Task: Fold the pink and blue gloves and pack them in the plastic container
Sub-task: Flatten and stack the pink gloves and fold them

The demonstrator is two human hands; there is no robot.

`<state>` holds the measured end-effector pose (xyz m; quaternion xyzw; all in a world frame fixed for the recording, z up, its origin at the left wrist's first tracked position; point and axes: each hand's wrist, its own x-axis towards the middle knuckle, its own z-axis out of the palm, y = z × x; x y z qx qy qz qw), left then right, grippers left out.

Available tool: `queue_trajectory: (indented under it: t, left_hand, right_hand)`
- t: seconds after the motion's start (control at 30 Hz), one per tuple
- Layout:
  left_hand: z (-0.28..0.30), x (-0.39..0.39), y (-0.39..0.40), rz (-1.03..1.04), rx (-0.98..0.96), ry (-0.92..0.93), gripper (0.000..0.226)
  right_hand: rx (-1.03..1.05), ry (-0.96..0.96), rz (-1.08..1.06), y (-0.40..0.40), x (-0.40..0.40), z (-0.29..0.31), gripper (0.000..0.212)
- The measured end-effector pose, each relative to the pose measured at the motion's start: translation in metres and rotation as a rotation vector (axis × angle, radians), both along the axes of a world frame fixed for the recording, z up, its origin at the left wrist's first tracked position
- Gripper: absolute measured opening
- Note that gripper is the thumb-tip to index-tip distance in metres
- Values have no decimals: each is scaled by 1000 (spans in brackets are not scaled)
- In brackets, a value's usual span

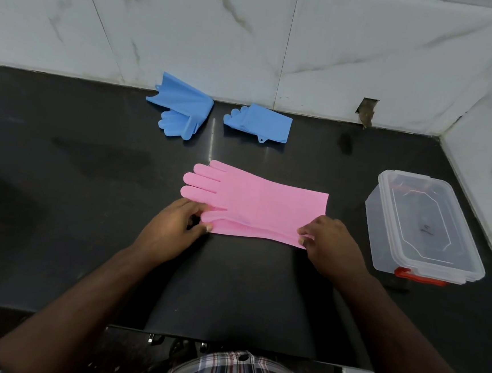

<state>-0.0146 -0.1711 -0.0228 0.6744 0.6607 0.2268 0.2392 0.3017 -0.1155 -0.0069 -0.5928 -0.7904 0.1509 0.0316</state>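
**Pink gloves, near edge held at both ends**

I count two blue gloves: one [183, 112] at upper centre-left, one [259, 123] just right of it, both crumpled or part-folded by the wall. The pink gloves [255, 205] lie at frame centre, apparently two stacked; I cannot confirm the count. One plastic container [425, 228] sits at right, lid seemingly on.

The pink long axis runs left to right, fingers pointing left, cuff right. My left hand [175, 227] pinches the near edge by the thumb end; my right hand [332, 241] pinches the near cuff corner. The gloves lie just beyond both sets of fingertips, so I judge the fold goes away from me. The right hand is nearer the container.
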Motion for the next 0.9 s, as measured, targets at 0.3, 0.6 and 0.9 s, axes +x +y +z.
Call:
queue_trajectory:
  t: [0.3,0.6,0.9]
  left_hand:
    - [4,-3,2,55,-19,-200,9]
    - [-1,-9,-9,-43,-77,-232,27]
    - [0,-16,12,517,-65,-374,24]
  right_hand:
    - [239,124,-117,-17,0,5,15]
    - [71,139,-66,-30,14,-15,20]
    - [-23,275,-458,26,17,-7,38]
